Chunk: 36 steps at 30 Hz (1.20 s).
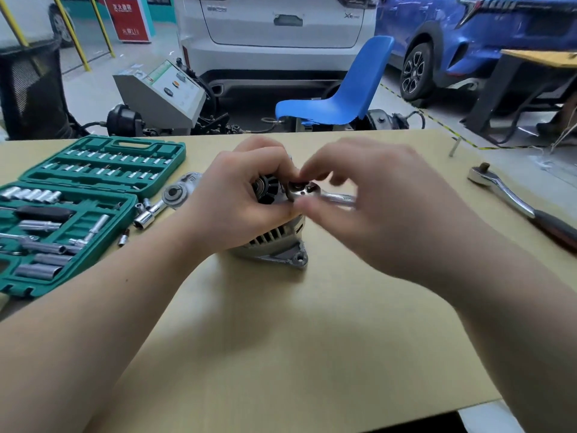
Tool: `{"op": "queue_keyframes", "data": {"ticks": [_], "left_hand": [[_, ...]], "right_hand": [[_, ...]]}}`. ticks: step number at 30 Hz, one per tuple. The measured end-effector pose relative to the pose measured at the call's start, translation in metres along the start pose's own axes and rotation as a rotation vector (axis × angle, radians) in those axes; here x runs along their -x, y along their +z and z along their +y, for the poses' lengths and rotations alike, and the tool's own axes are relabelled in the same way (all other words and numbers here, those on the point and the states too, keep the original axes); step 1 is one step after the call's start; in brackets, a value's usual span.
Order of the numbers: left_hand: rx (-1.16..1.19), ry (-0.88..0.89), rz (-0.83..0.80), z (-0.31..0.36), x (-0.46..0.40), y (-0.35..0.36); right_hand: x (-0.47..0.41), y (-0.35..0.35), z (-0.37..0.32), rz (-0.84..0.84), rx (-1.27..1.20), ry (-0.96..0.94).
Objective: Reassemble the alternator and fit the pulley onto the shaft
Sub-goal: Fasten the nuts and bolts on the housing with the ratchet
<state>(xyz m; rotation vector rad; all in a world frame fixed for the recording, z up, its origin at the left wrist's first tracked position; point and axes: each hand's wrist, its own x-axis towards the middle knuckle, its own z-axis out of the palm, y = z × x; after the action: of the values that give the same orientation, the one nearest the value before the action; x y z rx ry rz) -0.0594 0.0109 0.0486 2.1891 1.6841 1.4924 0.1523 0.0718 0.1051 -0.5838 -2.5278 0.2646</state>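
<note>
At bench centre, through the head camera, I see the alternator (274, 242) standing on the tan bench (281, 339), its mounting ear toward six o'clock. My left hand (240, 198) grips the housing from nine o'clock, fingers (265, 157) curled over its top. My right hand (374, 201) comes in from three o'clock, its fingers pinching the head of a small ratchet (315, 193) that sits on top of the alternator; motion blur hides exactly how the fingertips lie. I cannot tell whether the pulley is fitted. At nine o'clock lies an open green socket case (78, 210), with loose sockets (143, 217) and a round metal part (176, 193) just beside it. At three o'clock a larger ratchet wrench (512, 198) rests on the bench, well apart.
</note>
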Motion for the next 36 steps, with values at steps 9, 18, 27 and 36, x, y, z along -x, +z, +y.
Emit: {"op": "queue_keyframes", "data": {"ticks": [9, 18, 27, 36], "left_hand": [[-0.017, -0.075, -0.05, -0.004, -0.001, -0.002], [-0.213, -0.03, -0.108, -0.005, -0.003, 0.0], [-0.165, -0.068, -0.114, 0.0, -0.004, 0.0], [-0.196, -0.059, -0.123, -0.002, -0.004, 0.002]], "right_hand": [[-0.026, -0.001, -0.007, -0.192, 0.1, 0.104], [-0.03, -0.003, -0.004, -0.226, 0.124, 0.128], [-0.028, 0.005, -0.018, -0.243, 0.316, 0.153], [-0.03, -0.003, -0.018, -0.233, 0.508, 0.026]]}}
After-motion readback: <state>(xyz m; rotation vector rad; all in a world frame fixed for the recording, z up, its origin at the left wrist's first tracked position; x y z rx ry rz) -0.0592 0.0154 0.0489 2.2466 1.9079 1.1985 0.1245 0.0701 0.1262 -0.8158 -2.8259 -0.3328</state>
